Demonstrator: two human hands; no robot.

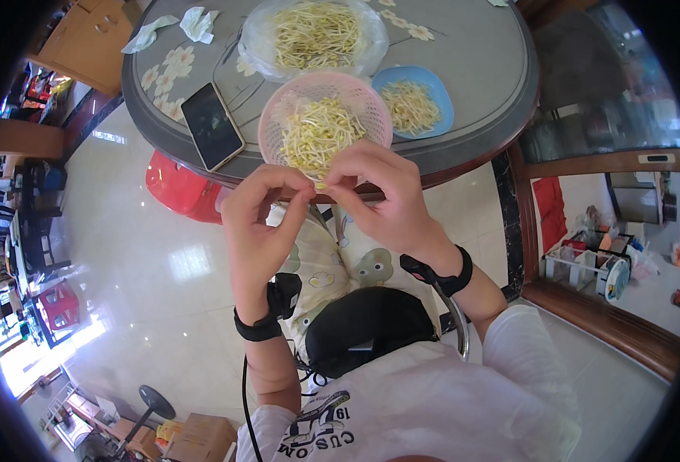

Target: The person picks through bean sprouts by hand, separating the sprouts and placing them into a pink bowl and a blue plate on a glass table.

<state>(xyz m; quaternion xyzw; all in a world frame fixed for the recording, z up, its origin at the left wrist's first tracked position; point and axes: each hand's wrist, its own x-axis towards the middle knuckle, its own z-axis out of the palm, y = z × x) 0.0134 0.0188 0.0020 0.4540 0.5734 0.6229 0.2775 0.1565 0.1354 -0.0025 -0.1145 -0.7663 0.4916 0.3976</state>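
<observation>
My left hand (265, 216) and my right hand (383, 187) meet fingertip to fingertip at the near table edge, pinching a soybean sprout (320, 185) between them. Most of that sprout is hidden by the fingers. Just beyond them sits a pink plastic colander (267, 124) with a pile of yellow-headed sprouts (322, 130). A blue plastic dish (446, 110) to its right holds thin, pale sprout pieces (410, 107). Behind the colander, a clear plastic bag (256, 55) lies spread around a larger heap of sprouts (317, 34).
A smartphone (213, 127) lies left of the colander on the round table (478, 58). Crumpled tissues (199, 24) are at the far left. Under the table edge stands a red plastic stool (181, 187). A black pouch (371, 329) rests on my lap.
</observation>
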